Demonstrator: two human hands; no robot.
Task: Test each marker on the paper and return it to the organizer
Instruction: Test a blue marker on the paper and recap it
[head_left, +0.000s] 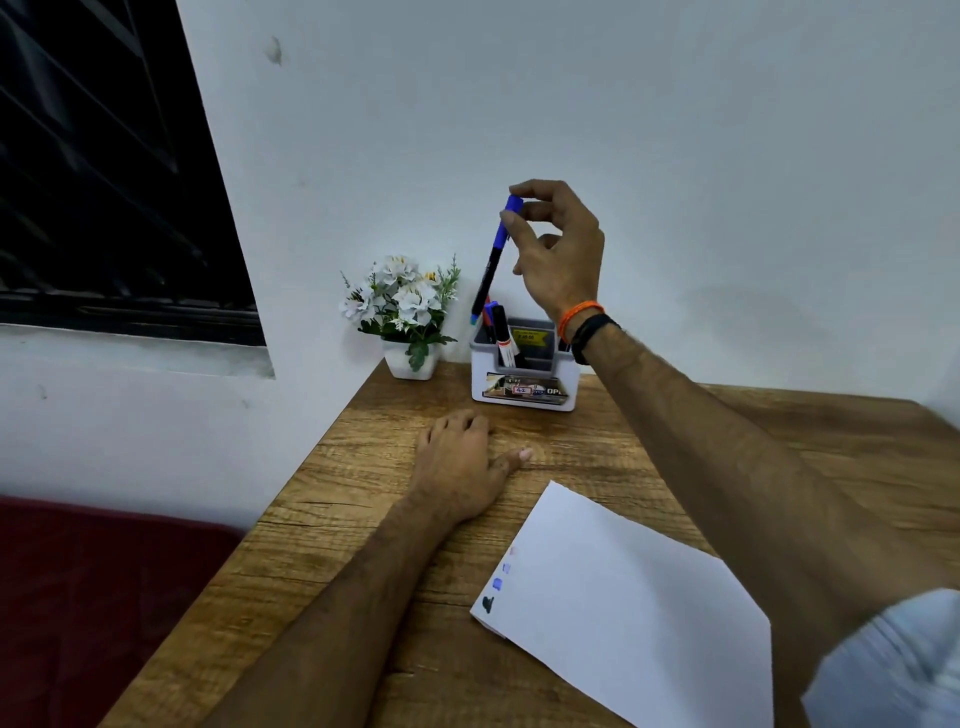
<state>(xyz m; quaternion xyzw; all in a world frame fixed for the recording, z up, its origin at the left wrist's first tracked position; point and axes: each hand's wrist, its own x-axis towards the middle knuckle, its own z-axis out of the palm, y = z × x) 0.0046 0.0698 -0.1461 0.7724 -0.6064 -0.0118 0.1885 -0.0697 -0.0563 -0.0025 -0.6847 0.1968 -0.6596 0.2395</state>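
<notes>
Marker hangs tilted from the right hand, blue cap up, pinched at the cap between thumb and fingertips, its lower end at the organizer's left rim where other markers stand. Left hand lies flat, grip relaxed, on the worktop beside the paper.

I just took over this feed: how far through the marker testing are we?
Several test marks already sit along the paper's left edge, so some markers look tested. In hand: the right hand pinches a blue-capped marker by its cap, its lower end over the organizer; going in or coming out, I cannot tell. The left hand rests on the table. How many remain untested isn't visible.
</notes>
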